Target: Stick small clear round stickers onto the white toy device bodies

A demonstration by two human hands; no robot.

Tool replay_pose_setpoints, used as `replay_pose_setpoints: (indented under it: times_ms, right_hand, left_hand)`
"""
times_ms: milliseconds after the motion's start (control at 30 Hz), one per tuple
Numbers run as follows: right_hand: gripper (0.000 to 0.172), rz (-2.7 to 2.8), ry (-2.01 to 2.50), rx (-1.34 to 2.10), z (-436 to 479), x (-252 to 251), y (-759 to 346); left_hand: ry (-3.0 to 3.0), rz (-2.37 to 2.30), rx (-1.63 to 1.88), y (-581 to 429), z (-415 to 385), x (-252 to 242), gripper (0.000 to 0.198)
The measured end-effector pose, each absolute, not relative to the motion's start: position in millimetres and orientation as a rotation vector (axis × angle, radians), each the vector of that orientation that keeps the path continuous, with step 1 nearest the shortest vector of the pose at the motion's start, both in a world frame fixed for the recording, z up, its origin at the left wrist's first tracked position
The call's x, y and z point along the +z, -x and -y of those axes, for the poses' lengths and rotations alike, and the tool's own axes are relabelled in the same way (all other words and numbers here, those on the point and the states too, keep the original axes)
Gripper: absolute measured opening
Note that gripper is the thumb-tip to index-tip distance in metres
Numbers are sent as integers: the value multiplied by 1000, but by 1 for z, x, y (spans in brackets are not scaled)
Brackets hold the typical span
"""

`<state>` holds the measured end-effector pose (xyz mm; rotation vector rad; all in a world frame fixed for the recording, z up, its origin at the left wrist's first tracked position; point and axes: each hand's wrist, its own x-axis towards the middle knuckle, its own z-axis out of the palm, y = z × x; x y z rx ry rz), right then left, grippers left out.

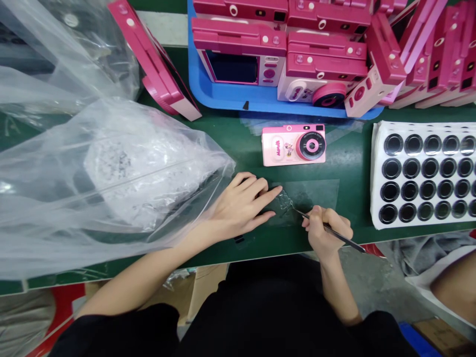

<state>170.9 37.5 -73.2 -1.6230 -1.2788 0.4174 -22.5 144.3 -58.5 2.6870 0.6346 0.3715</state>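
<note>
- Plastic bag (111, 173): large, clear, bulging, lying at the far left of the green bench (238, 119), its corner just beside the left hand
- Pink camera shell (158, 67): leaning on the bag's far side, tilted
- Left hand (240, 206): palm down and open, fingers lightly spread, resting on the bench; the index fingertip reaches just beside the crumpled film (284, 202), and I cannot tell if they touch
- Film: clear, lying on a flat clear sheet (316, 196) between the hands, with the tip of the tweezers at it
- Blue tray (223, 87): holding stacked pink toy cameras (238, 54), with more pink shells beside it
- Pink camera (293, 145): flat on the bench, just beyond the film, showing a cartoon mouse and small script too blurred to read
- Right hand (327, 230): fingers curled, pinching dark tweezers (344, 238) like a pen
- White sheet (422, 173): rows of round black lens parts (411, 168), no readable writing
- Another person's arm (455, 290): low at the far right, apart from the bench
</note>
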Motion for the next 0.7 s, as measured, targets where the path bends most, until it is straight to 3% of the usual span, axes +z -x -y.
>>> replay_pose_setpoints:
  times_ms: [700]
  right_hand:
    - [42,1210,1610,409,-38,-74,-171]
  left_hand:
    - [-2704,-637,399,23,-144,-59,37]
